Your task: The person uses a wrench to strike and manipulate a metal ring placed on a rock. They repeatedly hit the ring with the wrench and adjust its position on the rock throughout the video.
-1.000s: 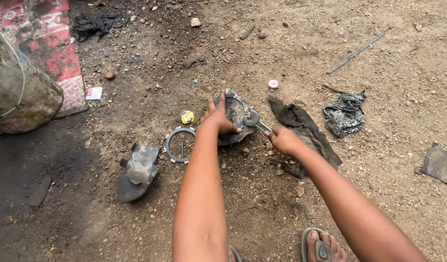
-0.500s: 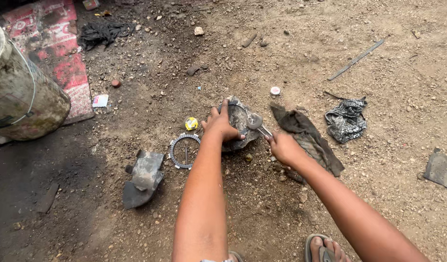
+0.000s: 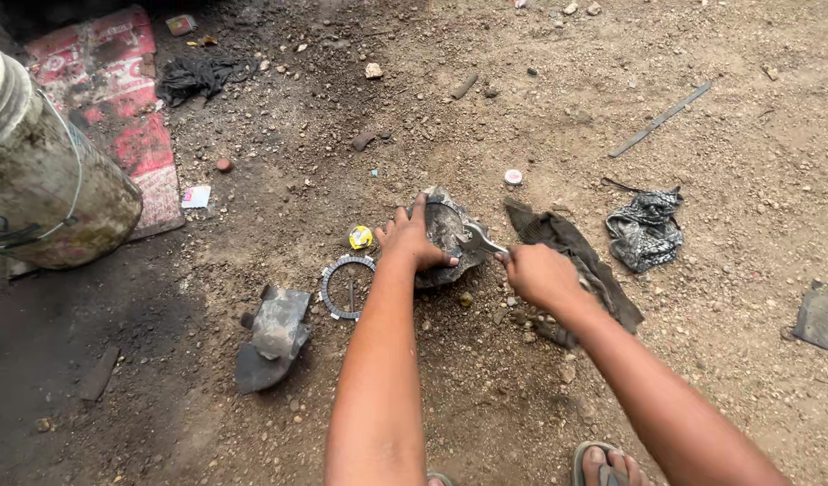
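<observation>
A flat red-and-white printed sack sheet (image 3: 117, 99) is lying upper left beside the bucket; a small white-and-red wrapper (image 3: 196, 196) is sitting just below it.

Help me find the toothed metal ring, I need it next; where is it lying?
In the head view, the toothed ring lies flat on the dirt just left of the left hand, below the small yellow cap.

the view has drifted so the bucket (image 3: 45, 171) and red mat (image 3: 117, 108) show more.
</observation>
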